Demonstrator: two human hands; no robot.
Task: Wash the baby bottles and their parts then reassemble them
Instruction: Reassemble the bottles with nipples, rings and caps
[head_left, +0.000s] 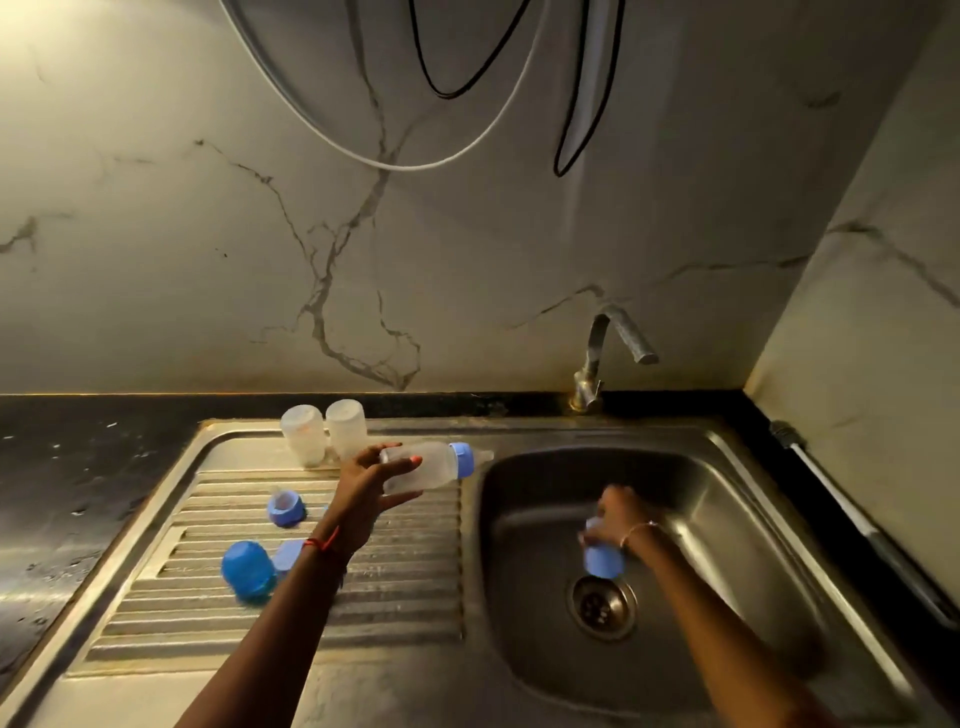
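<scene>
My left hand (363, 488) grips a clear baby bottle (436, 467) lying sideways over the drainboard, its blue collar and teat pointing right toward the basin. My right hand (621, 514) is down in the sink basin, holding a blue cap (602, 558) above the drain; the hand is blurred. Two clear bottle bodies (324, 434) stand upside down at the back of the drainboard. A blue collar with a teat (284, 508) lies on the ridges. A blue cap (248, 570) and another blue part (288, 555) lie nearer, partly hidden by my left forearm.
The steel sink (727, 467) has a drain (602, 605) in the basin and a ridged drainboard (208, 613) on the left. A tap (605, 353), with no water running, stands at the back. Black wet counter (78, 493) lies left; cables hang on the marble wall.
</scene>
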